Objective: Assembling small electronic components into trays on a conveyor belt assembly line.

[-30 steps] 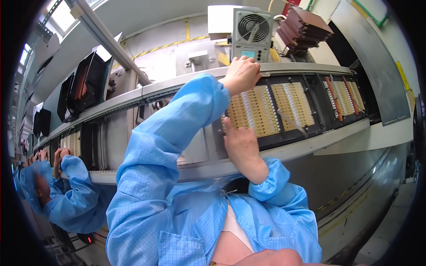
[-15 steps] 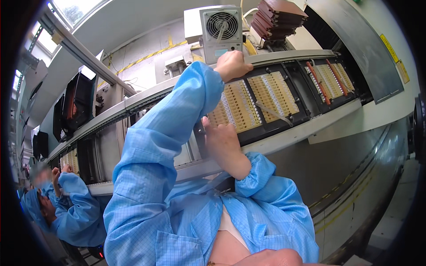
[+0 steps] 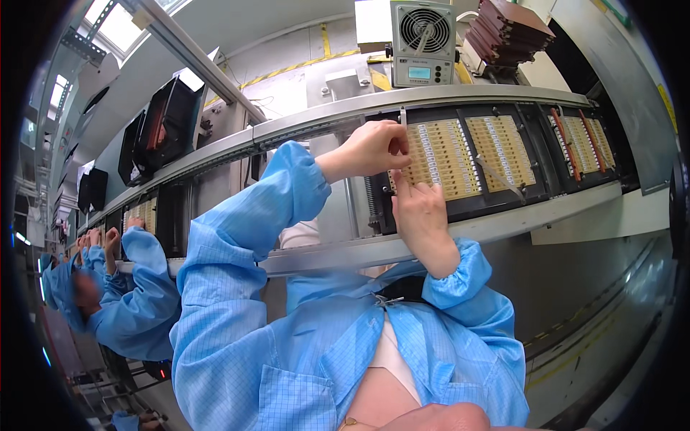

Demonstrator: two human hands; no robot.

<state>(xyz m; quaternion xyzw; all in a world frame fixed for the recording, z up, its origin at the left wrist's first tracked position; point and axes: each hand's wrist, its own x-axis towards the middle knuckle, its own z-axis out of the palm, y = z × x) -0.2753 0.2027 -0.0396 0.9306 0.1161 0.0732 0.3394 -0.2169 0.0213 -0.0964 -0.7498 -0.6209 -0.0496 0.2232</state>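
Observation:
My left hand (image 3: 374, 149) reaches over the left edge of a tan circuit-board panel (image 3: 445, 158). Its thumb and fingers are bent into a pinch; whatever lies between them is too small to name. Just below it, my right hand (image 3: 422, 215) rests at the panel's lower left, index finger pointing up toward the left fingertips and the other fingers curled. The panel carries rows of small parts and sits in a black carrier (image 3: 474, 205). A second tan panel (image 3: 503, 147) lies beside it, crossed by a thin pale strip (image 3: 499, 179). Another narrow strip (image 3: 403, 118) stands above my left fingers.
A conveyor with metal rails (image 3: 517, 215) runs across. Farther right is another carrier with red-brown bars (image 3: 566, 144). Behind the line stand a fan unit (image 3: 424, 43) and a stack of brown trays (image 3: 510, 32). At left, a co-worker in blue (image 3: 140, 316) works at the line.
My left hand has come down from the panel's far edge to near my right hand, its fingers now pinched. The view has shifted, so the line appears farther right.

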